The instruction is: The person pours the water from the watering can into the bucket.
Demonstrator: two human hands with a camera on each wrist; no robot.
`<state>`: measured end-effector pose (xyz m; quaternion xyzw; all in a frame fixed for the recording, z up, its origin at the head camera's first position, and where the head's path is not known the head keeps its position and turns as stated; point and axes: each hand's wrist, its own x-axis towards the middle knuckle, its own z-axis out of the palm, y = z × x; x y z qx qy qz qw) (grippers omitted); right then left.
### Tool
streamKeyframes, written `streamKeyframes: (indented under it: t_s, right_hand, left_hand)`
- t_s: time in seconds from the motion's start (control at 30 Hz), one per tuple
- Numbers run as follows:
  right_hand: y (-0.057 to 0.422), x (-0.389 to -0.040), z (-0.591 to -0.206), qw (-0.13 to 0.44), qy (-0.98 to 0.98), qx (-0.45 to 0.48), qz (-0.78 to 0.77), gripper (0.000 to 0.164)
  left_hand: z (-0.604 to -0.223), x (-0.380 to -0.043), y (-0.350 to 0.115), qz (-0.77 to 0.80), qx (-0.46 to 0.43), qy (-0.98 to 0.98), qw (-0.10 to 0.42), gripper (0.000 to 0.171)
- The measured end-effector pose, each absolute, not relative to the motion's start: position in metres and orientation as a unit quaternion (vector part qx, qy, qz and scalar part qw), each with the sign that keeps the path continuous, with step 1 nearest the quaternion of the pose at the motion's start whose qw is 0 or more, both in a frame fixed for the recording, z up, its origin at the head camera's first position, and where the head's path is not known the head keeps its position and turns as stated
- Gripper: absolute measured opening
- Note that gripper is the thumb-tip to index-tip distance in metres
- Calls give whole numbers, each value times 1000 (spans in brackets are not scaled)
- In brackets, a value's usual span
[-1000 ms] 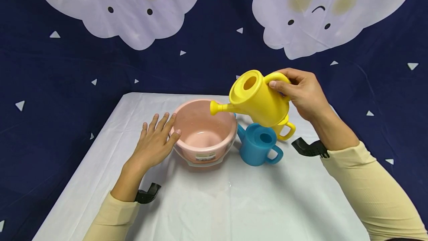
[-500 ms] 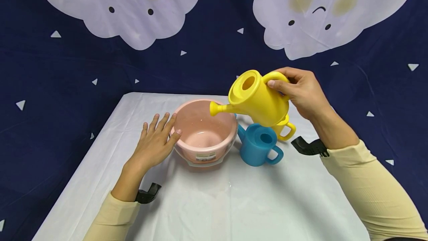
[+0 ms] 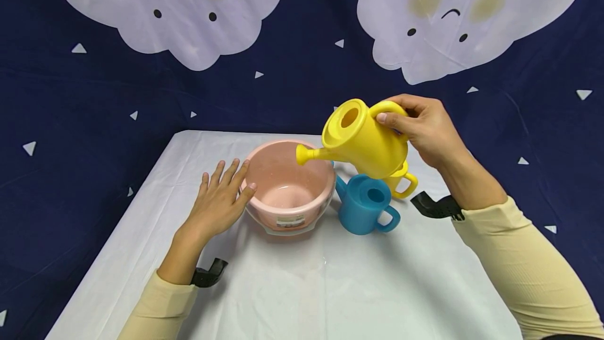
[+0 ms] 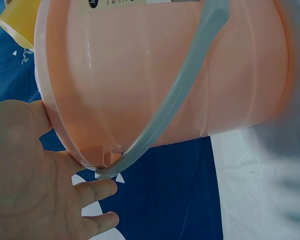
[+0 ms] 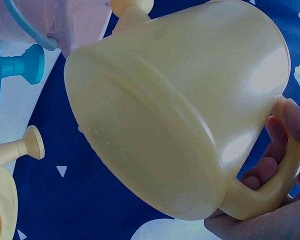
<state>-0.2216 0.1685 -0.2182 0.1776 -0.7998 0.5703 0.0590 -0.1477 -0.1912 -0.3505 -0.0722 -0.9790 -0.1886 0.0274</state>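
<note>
Tilted yellow watering can [image 3: 370, 140], spout [image 3: 311, 155] over pink bucket [image 3: 290, 209]

My right hand [image 3: 424, 130] grips the can's handle [image 5: 260, 200], holding it raised right of the bucket. My left hand [image 3: 219, 203], fingers spread, touches the bucket's left rim. The can looks like light, stiff plastic, perhaps slippery when wet; its looped handle seems the surest hold. Right of the bucket, a blue watering can [image 3: 354, 211] stands on the desk [image 3: 330, 287]; a second yellow can [image 3: 394, 183] there is mostly hidden. I cannot tell what the tilted can contains.
</note>
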Motion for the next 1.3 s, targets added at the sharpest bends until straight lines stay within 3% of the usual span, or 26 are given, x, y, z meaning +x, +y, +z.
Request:
streamKeyframes:
  t_s: [1.3]
  right_hand:
    - [165,-221,-211,43,-802,186,566,24]
  left_hand:
    - [-350,-148,-189,-184,-71,-980,25,65]
